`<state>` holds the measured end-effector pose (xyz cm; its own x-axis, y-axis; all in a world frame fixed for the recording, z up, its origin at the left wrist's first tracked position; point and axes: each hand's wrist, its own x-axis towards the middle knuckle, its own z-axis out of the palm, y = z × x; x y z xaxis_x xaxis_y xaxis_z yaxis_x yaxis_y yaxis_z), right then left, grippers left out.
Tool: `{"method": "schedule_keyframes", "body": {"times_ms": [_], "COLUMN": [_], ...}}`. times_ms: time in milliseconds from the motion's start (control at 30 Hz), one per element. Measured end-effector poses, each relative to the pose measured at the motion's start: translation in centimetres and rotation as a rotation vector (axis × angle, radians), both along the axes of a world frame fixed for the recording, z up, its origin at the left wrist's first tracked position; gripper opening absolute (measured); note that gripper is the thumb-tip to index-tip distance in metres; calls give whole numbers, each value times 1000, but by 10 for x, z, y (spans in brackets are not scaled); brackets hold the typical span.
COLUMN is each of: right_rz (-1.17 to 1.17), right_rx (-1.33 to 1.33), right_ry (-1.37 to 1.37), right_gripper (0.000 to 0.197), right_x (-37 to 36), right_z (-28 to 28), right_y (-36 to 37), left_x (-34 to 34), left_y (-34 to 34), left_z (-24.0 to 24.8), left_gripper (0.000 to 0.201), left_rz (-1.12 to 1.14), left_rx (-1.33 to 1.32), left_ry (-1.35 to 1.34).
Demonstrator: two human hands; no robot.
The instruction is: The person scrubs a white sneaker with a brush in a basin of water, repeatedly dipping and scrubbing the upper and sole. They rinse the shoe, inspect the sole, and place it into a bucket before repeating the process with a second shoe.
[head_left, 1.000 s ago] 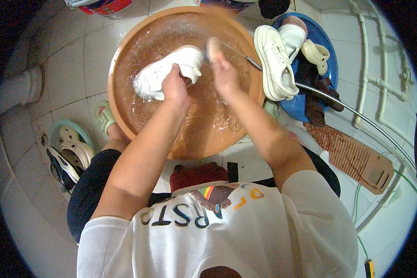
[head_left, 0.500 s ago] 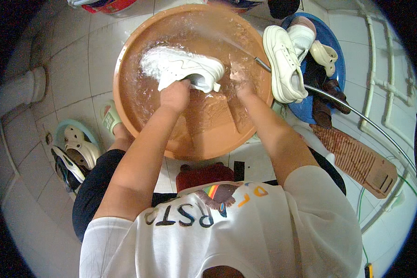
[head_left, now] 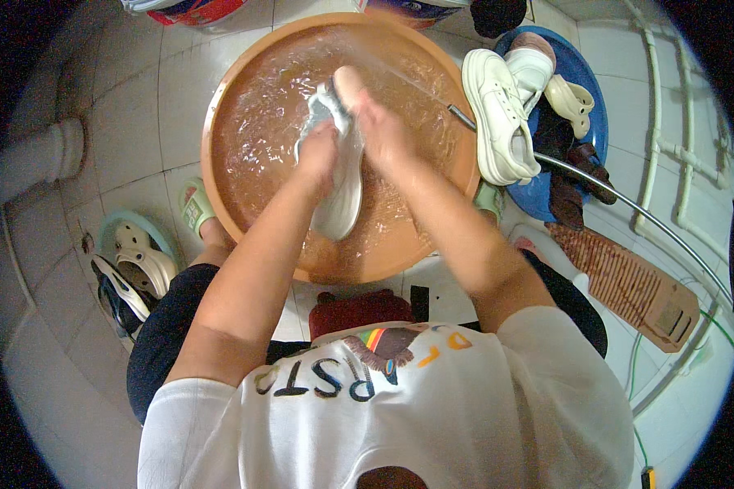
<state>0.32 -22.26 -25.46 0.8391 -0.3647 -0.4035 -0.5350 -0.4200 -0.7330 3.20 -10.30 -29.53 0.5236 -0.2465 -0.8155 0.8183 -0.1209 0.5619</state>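
Observation:
A wet white sneaker (head_left: pixel 340 200) is tipped on its side over the orange-brown basin (head_left: pixel 220 191), its toe end toward me. My left hand (head_left: pixel 318 151) is closed around the shoe near its opening. My right hand (head_left: pixel 383 134) grips a tan, round-ended thing (head_left: pixel 350 87) against the heel end of the shoe; it looks like a scrubbing brush, but its underside is hidden and the hand is blurred. Rippling water lies in the basin. A metal nozzle (head_left: pixel 462 116) over the right rim sprays a thin jet across it.
Right of the basin, a white sneaker (head_left: pixel 497 122) leans on a blue tub (head_left: pixel 599 122) holding more footwear. A metal hose (head_left: pixel 628 196) passes above a brown washboard (head_left: pixel 628 281). At left, a pale green tub (head_left: pixel 130 218) holds cream clogs (head_left: pixel 143 257). Buckets (head_left: pixel 192 10) stand at the far side.
The shoe has turned from lying sideways in the water to pointing toward me, its sole side showing. My right hand has risen from the water at the right and moved left onto the shoe.

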Motion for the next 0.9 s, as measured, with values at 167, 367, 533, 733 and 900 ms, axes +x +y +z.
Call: {"method": "schedule_keyframes", "body": {"times_ms": [167, 367, 533, 733, 900], "right_rz": [227, 157, 135, 150, 57], "right_rx": [-124, -115, -334, -208, 155], "right_ry": [213, 245, 495, -152, 58], "right_gripper": [39, 34, 33, 33, 40], "right_x": [-16, -21, -33, -69, -38], "right_z": [3, -1, -65, -149, -7], "right_y": [-8, -11, -55, -74, 6], "left_x": [-19, -3, -10, -11, -18], "left_y": [1, 12, 23, 22, 13], "left_z": [-16, 15, -11, -8, -14], "left_gripper": [64, 59, 35, 32, 46], "left_rz": [64, 257, 332, 425, 409], "left_rx": [-55, -371, -412, -367, -268], "left_ry": [89, 385, 336, 299, 342]}}
